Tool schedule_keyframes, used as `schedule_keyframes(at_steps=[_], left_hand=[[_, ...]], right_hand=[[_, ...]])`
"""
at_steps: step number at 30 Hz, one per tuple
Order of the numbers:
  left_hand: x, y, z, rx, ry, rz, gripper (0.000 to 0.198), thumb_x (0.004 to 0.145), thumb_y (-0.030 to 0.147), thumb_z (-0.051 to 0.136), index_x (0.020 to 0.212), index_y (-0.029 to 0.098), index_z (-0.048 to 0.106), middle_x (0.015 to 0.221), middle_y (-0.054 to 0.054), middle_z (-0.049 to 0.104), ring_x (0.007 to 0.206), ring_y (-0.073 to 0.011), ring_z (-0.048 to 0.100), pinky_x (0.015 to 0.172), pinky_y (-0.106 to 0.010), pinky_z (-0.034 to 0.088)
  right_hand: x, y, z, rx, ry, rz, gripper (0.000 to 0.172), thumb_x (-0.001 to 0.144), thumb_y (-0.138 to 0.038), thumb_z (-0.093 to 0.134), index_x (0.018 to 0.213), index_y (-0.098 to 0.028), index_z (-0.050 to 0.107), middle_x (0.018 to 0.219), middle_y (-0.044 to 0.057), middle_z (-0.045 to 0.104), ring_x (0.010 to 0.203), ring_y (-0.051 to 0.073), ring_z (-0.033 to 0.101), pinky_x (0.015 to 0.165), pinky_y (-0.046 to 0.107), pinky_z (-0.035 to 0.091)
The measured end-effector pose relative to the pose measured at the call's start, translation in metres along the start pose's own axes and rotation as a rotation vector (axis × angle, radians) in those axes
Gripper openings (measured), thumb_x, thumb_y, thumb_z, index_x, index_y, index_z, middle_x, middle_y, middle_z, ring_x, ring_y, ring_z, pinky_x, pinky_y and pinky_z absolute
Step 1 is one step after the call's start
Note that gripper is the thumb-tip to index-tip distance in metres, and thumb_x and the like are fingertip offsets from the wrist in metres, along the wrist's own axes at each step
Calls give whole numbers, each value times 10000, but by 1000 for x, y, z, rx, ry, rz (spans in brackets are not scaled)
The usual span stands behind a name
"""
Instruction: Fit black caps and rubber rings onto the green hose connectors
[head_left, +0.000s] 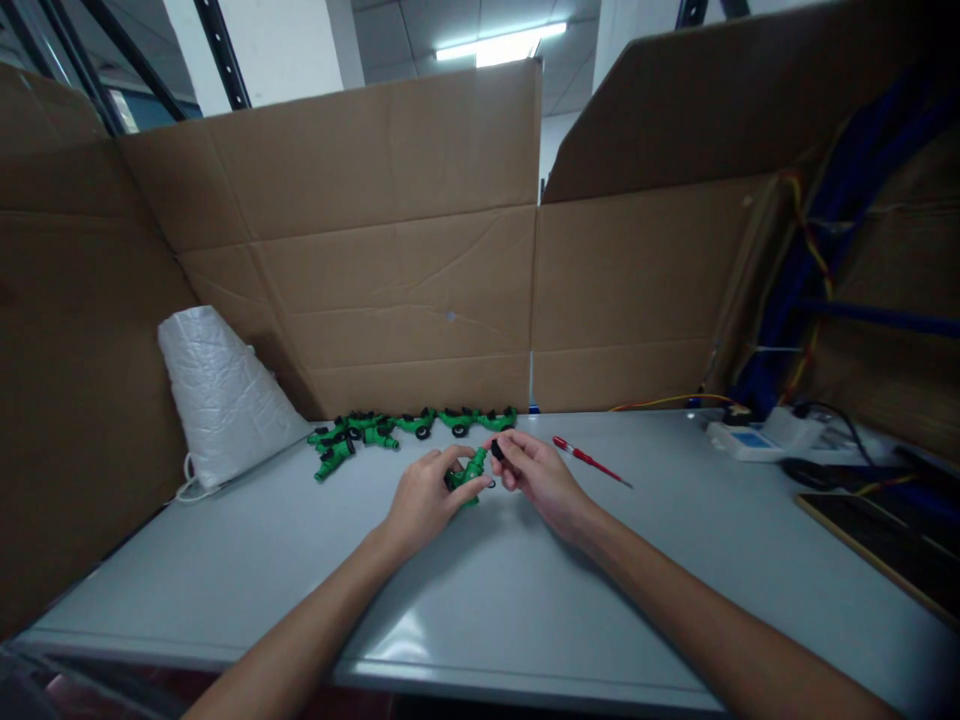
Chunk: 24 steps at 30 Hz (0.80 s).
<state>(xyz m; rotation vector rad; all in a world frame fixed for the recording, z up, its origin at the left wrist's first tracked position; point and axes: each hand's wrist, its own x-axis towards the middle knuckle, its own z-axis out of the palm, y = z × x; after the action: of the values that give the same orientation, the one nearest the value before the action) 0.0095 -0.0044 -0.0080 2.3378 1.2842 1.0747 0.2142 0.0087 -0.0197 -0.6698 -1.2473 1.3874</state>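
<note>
My left hand (431,495) is closed round a small green toy vehicle (474,468), which is partly hidden by the fingers. In a pinch, my right hand (536,475) has a small round black part (496,450), which looks like a wheel, right beside the green toy. Whether the two touch I cannot tell. A red screwdriver (581,455) lies on the table to the right of my right hand, its tip pointing right and toward me.
Several green toy vehicles (379,437) with black wheels lie behind my hands on the grey table (247,585). At the left stands a white wrapped bundle (217,390). Cardboard walls (405,250) surround the table. A power strip (750,440) with cables and a dark panel (877,550) lie at the right.
</note>
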Motion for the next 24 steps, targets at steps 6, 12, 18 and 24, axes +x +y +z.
schedule_keyframes(at_steps=[6, 12, 18, 24], left_hand=[[12, 7, 0, -523, -58, -179, 514, 965, 619, 626, 1155, 158, 752, 920, -69, 739, 850, -213, 651, 784, -295, 483], [13, 5, -4, -762, -145, -332, 471, 915, 617, 699, 1007, 157, 746, 901, -61, 730, 813, -185, 633, 735, -273, 455], [10, 6, -4, -855, -122, -389, 445, 845, 574, 803, 980, 182, 639, 883, -26, 728, 772, -152, 648, 640, -229, 432], [11, 10, -6, -890, -149, -389, 511, 831, 593, 813, 1074, 172, 656, 888, -43, 725, 673, -131, 621, 469, -182, 393]], right_hand=[[3, 0, -1, -19, 32, -14, 508, 831, -682, 769, 988, -209, 667, 739, -1, 676, 524, 106, 483, 519, 256, 284], [4, 3, -2, -32, 30, -21, 529, 810, -700, 777, 969, -211, 655, 763, 9, 702, 517, 113, 519, 508, 253, 314], [2, 0, 0, -45, 22, -37, 492, 812, -671, 789, 946, -218, 651, 782, 9, 706, 522, 112, 522, 517, 258, 340], [1, -2, 1, -58, 21, -49, 482, 819, -660, 788, 934, -214, 645, 793, 9, 708, 524, 106, 524, 518, 252, 347]])
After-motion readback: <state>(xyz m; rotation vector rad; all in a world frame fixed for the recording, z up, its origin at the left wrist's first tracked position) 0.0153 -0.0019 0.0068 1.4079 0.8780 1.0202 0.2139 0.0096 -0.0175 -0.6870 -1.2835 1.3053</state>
